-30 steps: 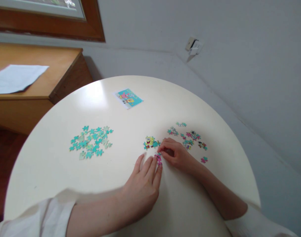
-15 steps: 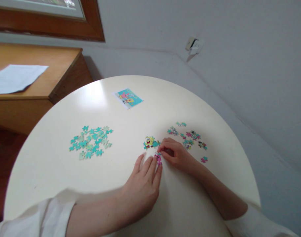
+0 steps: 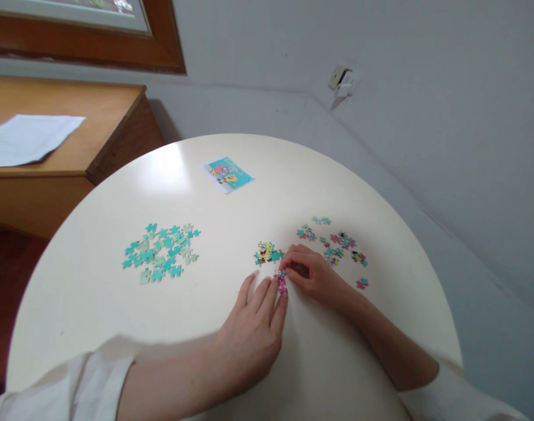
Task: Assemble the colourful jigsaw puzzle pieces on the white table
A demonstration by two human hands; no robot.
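Near the middle of the table, my left hand (image 3: 253, 336) lies palm down with its fingers stretched out. Its fingertips touch a small cluster of pink puzzle pieces (image 3: 281, 284) flat on the tabletop. My right hand (image 3: 313, 273) pinches at the upper right edge of that cluster, its thumb and forefinger closed on a small puzzle piece that they mostly hide. Just beyond my fingers sits a joined yellow and teal puzzle section (image 3: 265, 252) showing a cartoon face; its right end comes close to my right fingertips.
Loose teal and pale green puzzle pieces (image 3: 161, 251) are spread at left. Pink, teal and multicoloured puzzle pieces (image 3: 343, 240) lie at right. A printed picture card (image 3: 229, 174) rests toward the far side of the round white table (image 3: 231, 219). A wooden desk (image 3: 113, 114) stands behind at left.
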